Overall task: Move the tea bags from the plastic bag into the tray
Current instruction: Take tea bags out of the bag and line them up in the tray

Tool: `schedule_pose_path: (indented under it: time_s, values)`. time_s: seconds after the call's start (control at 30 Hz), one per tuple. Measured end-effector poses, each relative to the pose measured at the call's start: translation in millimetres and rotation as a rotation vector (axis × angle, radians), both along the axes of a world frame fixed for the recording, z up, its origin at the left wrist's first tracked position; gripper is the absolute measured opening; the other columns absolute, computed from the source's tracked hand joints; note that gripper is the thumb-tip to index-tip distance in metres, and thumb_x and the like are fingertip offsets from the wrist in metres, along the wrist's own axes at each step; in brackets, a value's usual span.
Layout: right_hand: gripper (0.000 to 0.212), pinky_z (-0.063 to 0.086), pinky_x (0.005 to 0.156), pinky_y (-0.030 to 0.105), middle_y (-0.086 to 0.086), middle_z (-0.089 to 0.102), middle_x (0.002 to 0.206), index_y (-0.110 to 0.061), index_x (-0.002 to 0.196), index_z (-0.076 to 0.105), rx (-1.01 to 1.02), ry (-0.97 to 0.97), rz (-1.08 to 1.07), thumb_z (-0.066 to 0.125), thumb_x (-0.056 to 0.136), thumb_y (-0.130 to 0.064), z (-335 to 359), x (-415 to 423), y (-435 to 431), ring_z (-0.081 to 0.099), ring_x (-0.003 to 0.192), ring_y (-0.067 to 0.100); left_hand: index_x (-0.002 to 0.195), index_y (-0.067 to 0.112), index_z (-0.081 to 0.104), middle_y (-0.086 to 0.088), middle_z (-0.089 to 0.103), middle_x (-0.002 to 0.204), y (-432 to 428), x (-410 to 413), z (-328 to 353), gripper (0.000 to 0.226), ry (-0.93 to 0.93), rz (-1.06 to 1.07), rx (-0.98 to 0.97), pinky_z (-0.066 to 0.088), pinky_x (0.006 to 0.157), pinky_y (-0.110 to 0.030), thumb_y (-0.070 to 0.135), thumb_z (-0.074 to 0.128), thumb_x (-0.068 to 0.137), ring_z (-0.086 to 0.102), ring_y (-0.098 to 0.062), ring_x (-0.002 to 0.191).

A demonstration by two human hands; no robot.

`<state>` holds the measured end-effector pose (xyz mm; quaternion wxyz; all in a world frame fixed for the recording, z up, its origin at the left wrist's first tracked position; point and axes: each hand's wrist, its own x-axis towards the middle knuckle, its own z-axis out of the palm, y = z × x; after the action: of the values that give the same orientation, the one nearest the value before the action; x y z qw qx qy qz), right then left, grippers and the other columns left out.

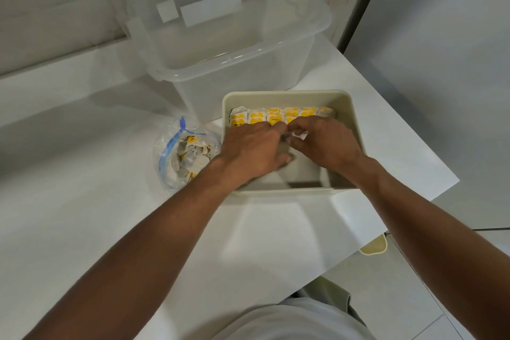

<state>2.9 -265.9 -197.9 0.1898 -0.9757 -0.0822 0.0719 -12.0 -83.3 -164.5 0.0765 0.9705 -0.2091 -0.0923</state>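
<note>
My left hand [254,146] and right hand [328,143] together pinch a tea bag [300,134] in the tray [356,130] beside one filled row [276,114]; many more sit in the plastic bag [182,157].

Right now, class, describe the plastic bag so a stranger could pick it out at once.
On the white counter, find the beige tray. Left of it lies the plastic bag. Unlike the rigid clear bin behind, it is crumpled, blue-edged and holds loose tea bags.

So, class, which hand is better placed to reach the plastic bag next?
Probably left: the left hand is nearer the plastic bag, lying left of the tray; the right hand is farther.
</note>
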Motion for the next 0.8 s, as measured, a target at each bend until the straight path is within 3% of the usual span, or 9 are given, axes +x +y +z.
schedule_pose_path:
  time_s: [0.1, 0.17, 0.3, 0.37, 0.57, 0.8]
  values:
    - [0.019, 0.051, 0.087, 0.031, -0.015, 0.07, 0.097, -0.033, 0.105, 0.068, 0.282, 0.153, -0.016, 0.067, 0.087, -0.04, 6.7, -3.8, -0.6, 0.064, 0.089, 0.006, 0.128, 0.04, 0.054, 0.013, 0.064, 0.12, 14.2, 3.8, 15.4, 0.052, 0.152, 0.036, -0.235, 0.05, 0.087, -0.034, 0.061, 0.066, 0.082, 0.061, -0.013, 0.111]
    - [0.019, 0.048, 0.084, 0.024, -0.013, 0.07, 0.092, -0.028, 0.106, 0.069, 0.333, 0.159, -0.007, 0.069, 0.088, -0.036, 10.4, -6.2, -0.1, 0.062, 0.086, 0.003, 0.123, 0.042, 0.059, 0.016, 0.066, 0.113, 23.8, 6.5, 28.0, 0.049, 0.215, 0.094, -0.368, 0.052, 0.091, -0.036, 0.058, 0.072, 0.079, 0.064, -0.008, 0.102]
    - [0.017, 0.043, 0.071, 0.017, -0.015, 0.065, 0.077, -0.022, 0.107, 0.068, 0.461, 0.22, 0.004, 0.068, 0.091, -0.027, 19.2, -8.5, 6.0, 0.059, 0.07, -0.002, 0.116, 0.036, 0.067, 0.012, 0.071, 0.098, 48.7, 7.1, 48.1, 0.032, 0.369, 0.179, -0.607, 0.054, 0.08, -0.028, 0.04, 0.076, 0.085, 0.069, -0.005, 0.087]
    - [0.018, 0.043, 0.059, 0.013, 0.0, 0.067, 0.083, -0.012, 0.111, 0.066, 0.654, 0.335, -0.036, 0.065, 0.094, -0.016, 27.1, -11.4, 11.3, 0.059, 0.063, 0.004, 0.114, 0.032, 0.069, 0.008, 0.073, 0.095, 62.9, 4.9, 55.0, 0.023, 0.444, 0.231, -0.722, 0.053, 0.073, -0.027, 0.028, 0.071, 0.091, 0.072, -0.011, 0.086]
    - [0.021, 0.047, 0.061, 0.018, 0.01, 0.072, 0.092, -0.009, 0.115, 0.065, 0.822, 0.411, -0.025, 0.063, 0.095, -0.013, 51.2, -18.2, 35.5, 0.062, 0.072, 0.013, 0.116, 0.023, 0.068, -0.002, 0.074, 0.104, 94.0, -10.3, 56.6, 0.027, 0.517, 0.317, -0.862, 0.05, 0.074, -0.031, 0.009, 0.063, 0.094, 0.073, -0.02, 0.089]
    - [0.018, 0.052, 0.069, 0.025, 0.008, 0.074, 0.099, -0.017, 0.11, 0.069, 0.903, 0.47, -0.047, 0.067, 0.092, -0.019, 67.6, -17.9, 69.8, 0.065, 0.076, 0.016, 0.115, 0.02, 0.068, -0.007, 0.074, 0.105, 123.4, -27.4, 50.1, 0.025, 0.498, 0.427, -0.918, 0.052, 0.076, -0.035, 0.007, 0.061, 0.095, 0.072, -0.022, 0.086]
